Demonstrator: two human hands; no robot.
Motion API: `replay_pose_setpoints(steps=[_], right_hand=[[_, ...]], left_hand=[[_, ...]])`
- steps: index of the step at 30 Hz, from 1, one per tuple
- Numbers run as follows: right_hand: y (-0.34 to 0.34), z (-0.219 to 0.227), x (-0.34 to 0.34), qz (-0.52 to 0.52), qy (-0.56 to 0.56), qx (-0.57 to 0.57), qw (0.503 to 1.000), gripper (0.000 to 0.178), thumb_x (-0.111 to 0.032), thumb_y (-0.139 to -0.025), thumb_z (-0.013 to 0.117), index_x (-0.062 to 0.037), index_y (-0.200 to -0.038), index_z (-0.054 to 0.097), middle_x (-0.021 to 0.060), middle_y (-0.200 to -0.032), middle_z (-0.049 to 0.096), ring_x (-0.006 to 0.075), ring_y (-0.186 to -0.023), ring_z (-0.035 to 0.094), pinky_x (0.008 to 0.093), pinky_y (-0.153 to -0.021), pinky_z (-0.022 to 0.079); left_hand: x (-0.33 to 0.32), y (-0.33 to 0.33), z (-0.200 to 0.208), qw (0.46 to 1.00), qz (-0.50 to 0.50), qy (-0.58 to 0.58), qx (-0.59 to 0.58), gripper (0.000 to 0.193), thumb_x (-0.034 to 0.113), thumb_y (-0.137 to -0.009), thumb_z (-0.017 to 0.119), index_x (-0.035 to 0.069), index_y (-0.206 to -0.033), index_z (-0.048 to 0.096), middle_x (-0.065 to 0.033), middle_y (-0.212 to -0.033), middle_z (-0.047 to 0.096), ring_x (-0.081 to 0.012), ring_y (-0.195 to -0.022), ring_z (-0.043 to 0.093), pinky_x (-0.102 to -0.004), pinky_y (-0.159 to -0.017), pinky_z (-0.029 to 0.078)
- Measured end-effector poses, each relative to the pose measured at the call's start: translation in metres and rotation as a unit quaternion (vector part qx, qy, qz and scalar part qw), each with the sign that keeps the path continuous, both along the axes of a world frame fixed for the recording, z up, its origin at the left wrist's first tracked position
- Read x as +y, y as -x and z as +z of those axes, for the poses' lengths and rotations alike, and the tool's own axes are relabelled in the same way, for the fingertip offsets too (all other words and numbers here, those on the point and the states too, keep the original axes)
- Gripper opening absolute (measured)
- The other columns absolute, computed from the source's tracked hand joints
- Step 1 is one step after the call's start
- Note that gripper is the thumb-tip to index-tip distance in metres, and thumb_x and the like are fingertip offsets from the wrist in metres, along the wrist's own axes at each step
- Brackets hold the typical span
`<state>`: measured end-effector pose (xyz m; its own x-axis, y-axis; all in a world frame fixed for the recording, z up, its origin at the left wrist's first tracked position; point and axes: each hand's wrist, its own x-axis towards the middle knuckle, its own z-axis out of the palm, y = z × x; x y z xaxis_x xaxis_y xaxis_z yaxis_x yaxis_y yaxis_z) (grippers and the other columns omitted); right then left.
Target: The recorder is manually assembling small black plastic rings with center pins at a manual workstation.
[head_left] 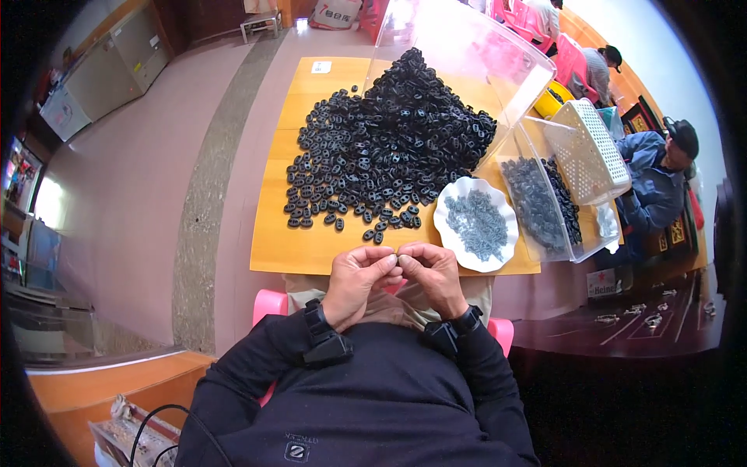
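Observation:
My left hand [359, 282] and my right hand [433, 276] meet in front of me, just off the near edge of the wooden table [272, 241]. Both are closed, thumbs and fingertips pinched together around something small and dark, too little shown to name. Beyond them spreads a big heap of small black oval pieces with two holes [389, 148], thinning to loose single pieces toward me. Right of the heap, a white scalloped plate [447, 243] holds a pile of small greyish clear bits [476, 222].
A large clear plastic box [459, 31] lies behind the heap. To the right stands a clear bin [572, 253] with dark pieces, and a white perforated basket [591, 152]. Beside it sits a person in blue [650, 175]; others sit farther back on pink chairs [572, 62].

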<state>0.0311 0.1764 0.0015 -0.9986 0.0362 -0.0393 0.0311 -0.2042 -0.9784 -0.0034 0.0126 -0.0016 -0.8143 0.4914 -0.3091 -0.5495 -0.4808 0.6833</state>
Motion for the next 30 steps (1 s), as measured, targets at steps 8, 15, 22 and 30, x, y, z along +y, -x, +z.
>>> replay_pose_setpoints(steps=[8,15,22,30], right_hand=[[-0.0008,-0.0068,0.0033,-0.009,-0.007,0.009,1.000,0.012,-0.005,-0.089,0.063,0.0030,-0.098,0.065,0.0048,-0.090,0.067,0.0081,-0.077,0.061,0.0217,-0.070,0.052],[-0.0002,-0.0068,0.0036,-0.001,-0.007,-0.008,1.000,0.012,-0.007,-0.090,0.063,0.0028,-0.096,0.064,0.0039,-0.091,0.065,0.0078,-0.078,0.060,0.0217,-0.070,0.051],[-0.0006,-0.0035,0.0002,0.004,-0.067,0.015,0.998,0.011,-0.007,-0.089,0.062,0.0036,-0.093,0.063,0.0030,-0.090,0.064,0.0071,-0.077,0.058,0.0218,-0.069,0.050],[0.0005,0.0006,0.0020,0.020,-0.045,0.017,0.999,0.012,-0.005,-0.089,0.063,0.0047,-0.095,0.063,0.0048,-0.090,0.065,0.0090,-0.078,0.061,0.0229,-0.070,0.052]], left_hand=[[-0.0035,0.0004,0.0062,1.000,-0.004,-0.005,-0.008,0.019,0.003,-0.089,0.061,-0.005,-0.106,0.060,-0.0109,-0.091,0.066,-0.0139,-0.078,0.066,-0.0250,-0.073,0.057],[-0.0055,0.0019,0.0046,1.000,-0.011,-0.005,-0.016,0.019,0.001,-0.089,0.060,-0.006,-0.106,0.059,-0.0121,-0.092,0.066,-0.0145,-0.080,0.066,-0.0250,-0.074,0.057],[-0.0043,0.0004,0.0021,1.000,0.004,0.012,0.000,0.017,-0.001,-0.088,0.061,-0.007,-0.104,0.061,-0.0121,-0.090,0.067,-0.0143,-0.076,0.066,-0.0245,-0.072,0.057],[-0.0035,-0.0008,-0.0005,0.999,0.009,0.023,0.031,0.016,0.000,-0.087,0.062,-0.006,-0.102,0.061,-0.0130,-0.088,0.067,-0.0162,-0.076,0.066,-0.0264,-0.072,0.057]])
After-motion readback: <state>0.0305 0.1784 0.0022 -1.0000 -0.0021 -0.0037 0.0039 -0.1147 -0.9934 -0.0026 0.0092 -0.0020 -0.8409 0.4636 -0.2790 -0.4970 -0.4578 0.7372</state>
